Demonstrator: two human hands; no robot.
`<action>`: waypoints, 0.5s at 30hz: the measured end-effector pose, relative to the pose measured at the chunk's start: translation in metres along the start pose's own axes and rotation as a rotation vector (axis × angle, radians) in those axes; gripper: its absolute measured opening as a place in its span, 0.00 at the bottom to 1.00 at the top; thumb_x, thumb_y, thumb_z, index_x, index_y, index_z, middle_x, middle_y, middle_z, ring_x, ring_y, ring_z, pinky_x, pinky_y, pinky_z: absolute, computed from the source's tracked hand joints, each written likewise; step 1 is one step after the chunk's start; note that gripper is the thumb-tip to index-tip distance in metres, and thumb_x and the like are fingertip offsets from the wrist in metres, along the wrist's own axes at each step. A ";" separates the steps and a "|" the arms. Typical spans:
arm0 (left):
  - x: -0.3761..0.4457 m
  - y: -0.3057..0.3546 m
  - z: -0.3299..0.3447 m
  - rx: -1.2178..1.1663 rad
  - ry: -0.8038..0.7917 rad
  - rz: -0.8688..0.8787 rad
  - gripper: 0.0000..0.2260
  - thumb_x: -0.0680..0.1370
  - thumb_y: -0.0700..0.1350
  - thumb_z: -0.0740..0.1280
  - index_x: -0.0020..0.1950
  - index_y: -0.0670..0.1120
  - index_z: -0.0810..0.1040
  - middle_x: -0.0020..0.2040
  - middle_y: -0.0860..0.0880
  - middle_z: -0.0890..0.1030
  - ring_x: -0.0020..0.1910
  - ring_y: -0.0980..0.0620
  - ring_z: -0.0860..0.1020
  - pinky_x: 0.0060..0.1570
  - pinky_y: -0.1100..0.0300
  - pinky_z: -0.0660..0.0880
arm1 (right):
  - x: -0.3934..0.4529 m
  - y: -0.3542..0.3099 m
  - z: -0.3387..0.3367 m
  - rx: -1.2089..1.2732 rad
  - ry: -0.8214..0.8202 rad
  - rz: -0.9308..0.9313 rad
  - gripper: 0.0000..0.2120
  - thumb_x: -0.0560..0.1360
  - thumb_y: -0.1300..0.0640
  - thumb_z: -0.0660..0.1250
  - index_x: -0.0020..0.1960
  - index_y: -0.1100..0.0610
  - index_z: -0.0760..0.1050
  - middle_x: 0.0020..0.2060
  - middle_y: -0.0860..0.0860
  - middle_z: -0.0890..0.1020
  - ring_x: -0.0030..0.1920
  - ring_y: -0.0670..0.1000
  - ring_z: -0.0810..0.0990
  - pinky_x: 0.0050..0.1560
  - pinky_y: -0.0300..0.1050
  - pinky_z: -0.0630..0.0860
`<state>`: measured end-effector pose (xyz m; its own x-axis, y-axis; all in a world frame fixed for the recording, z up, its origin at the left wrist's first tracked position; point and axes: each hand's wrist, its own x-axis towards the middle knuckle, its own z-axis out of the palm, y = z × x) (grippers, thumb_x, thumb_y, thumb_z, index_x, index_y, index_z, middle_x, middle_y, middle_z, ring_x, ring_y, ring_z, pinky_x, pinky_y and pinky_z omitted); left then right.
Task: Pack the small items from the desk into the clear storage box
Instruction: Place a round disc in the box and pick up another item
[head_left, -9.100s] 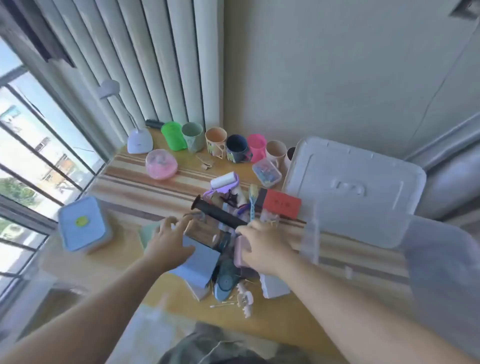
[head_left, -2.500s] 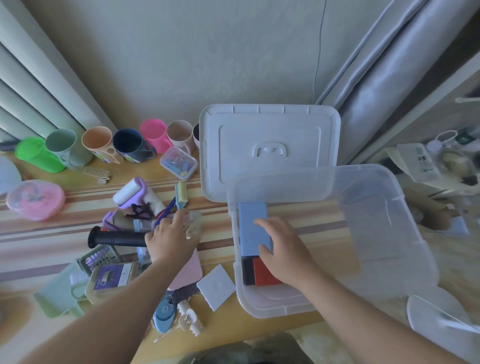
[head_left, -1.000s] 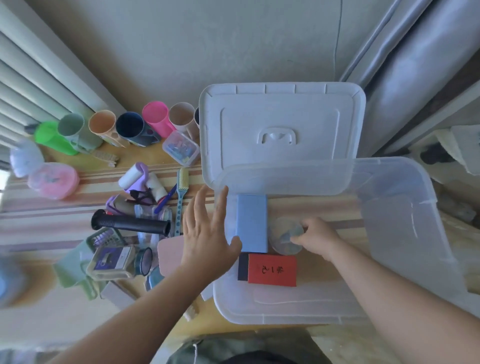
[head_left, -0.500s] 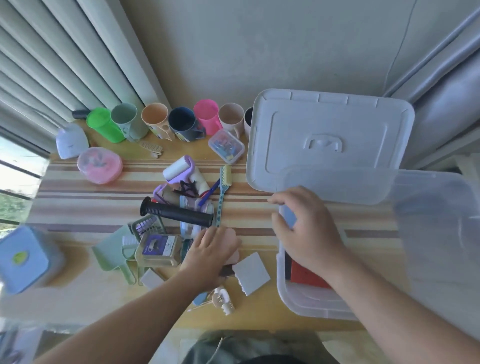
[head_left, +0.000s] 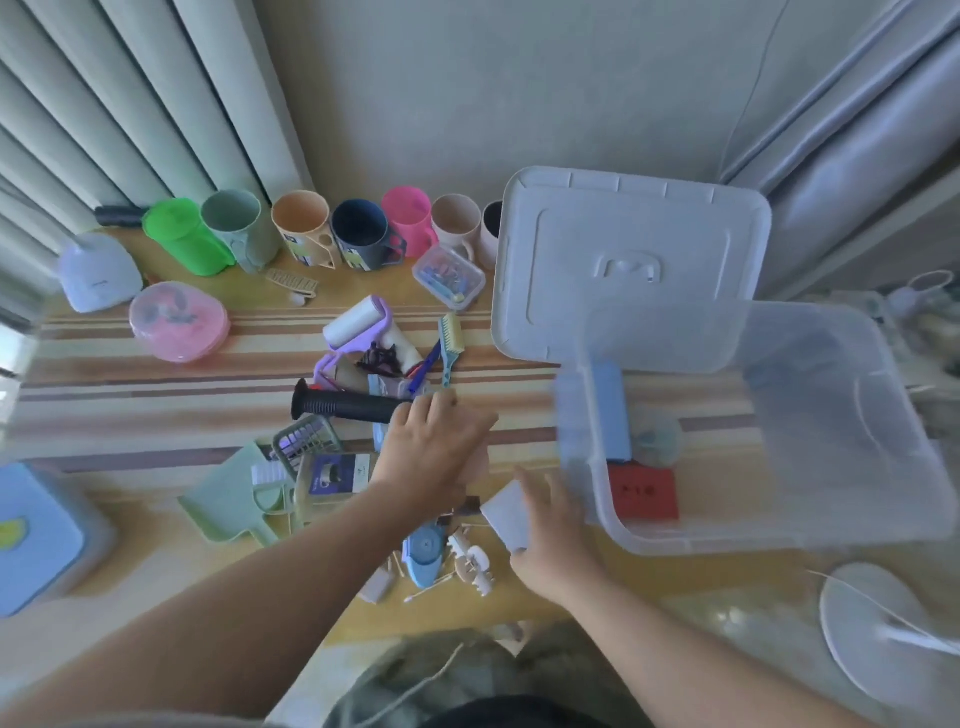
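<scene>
The clear storage box (head_left: 675, 543) stands open on the right of the desk. Inside it lie a light blue box (head_left: 608, 415), a red box (head_left: 641, 491) and a round clear item (head_left: 657, 439). Left of it is a pile of small items: a black grip handle (head_left: 348, 408), a lint roller (head_left: 358, 322), a brush (head_left: 451, 345), a blue gadget (head_left: 423, 551). My left hand (head_left: 431, 452) lies palm down in the pile, fingers curled on a pink flat case (head_left: 482, 462). My right hand (head_left: 550, 535) grips a white square pad (head_left: 506, 514) just outside the box's left wall.
The box's white lid (head_left: 623, 260) leans behind the box. A row of cups (head_left: 358, 234) lines the wall. A pink round container (head_left: 179, 322), a green scoop (head_left: 234, 499) and a blue lidded box (head_left: 36, 535) sit to the left. A white round base (head_left: 872, 623) lies bottom right.
My right hand came out of the box and dropped down-left onto the white square pad. My left hand stays on the pink case. The view shifted slightly left.
</scene>
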<state>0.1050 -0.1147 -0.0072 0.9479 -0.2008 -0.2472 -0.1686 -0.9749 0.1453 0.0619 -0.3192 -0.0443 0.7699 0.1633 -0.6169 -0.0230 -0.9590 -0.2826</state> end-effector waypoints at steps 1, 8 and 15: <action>-0.005 -0.004 -0.006 0.001 0.022 -0.001 0.39 0.62 0.53 0.78 0.70 0.62 0.65 0.64 0.45 0.68 0.62 0.40 0.71 0.63 0.44 0.70 | 0.002 0.002 0.006 -0.044 -0.025 0.007 0.49 0.78 0.54 0.71 0.83 0.40 0.39 0.84 0.52 0.45 0.84 0.63 0.51 0.76 0.59 0.69; -0.045 -0.024 -0.030 0.012 0.051 -0.005 0.40 0.61 0.59 0.75 0.72 0.63 0.68 0.65 0.46 0.69 0.61 0.40 0.72 0.61 0.43 0.75 | 0.035 -0.011 0.024 -0.241 -0.081 0.054 0.42 0.77 0.60 0.72 0.82 0.39 0.54 0.79 0.58 0.58 0.74 0.63 0.66 0.63 0.55 0.76; -0.061 -0.032 -0.067 -0.153 0.234 -0.111 0.33 0.67 0.73 0.66 0.69 0.62 0.76 0.61 0.45 0.72 0.56 0.37 0.74 0.53 0.39 0.79 | -0.023 -0.064 -0.058 0.023 0.006 -0.089 0.32 0.72 0.46 0.72 0.70 0.46 0.59 0.62 0.54 0.65 0.56 0.59 0.76 0.45 0.52 0.77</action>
<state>0.0709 -0.0646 0.0675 0.9978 -0.0493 -0.0445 -0.0351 -0.9604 0.2766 0.0828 -0.2754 0.0306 0.7736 0.2459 -0.5840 0.0309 -0.9352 -0.3528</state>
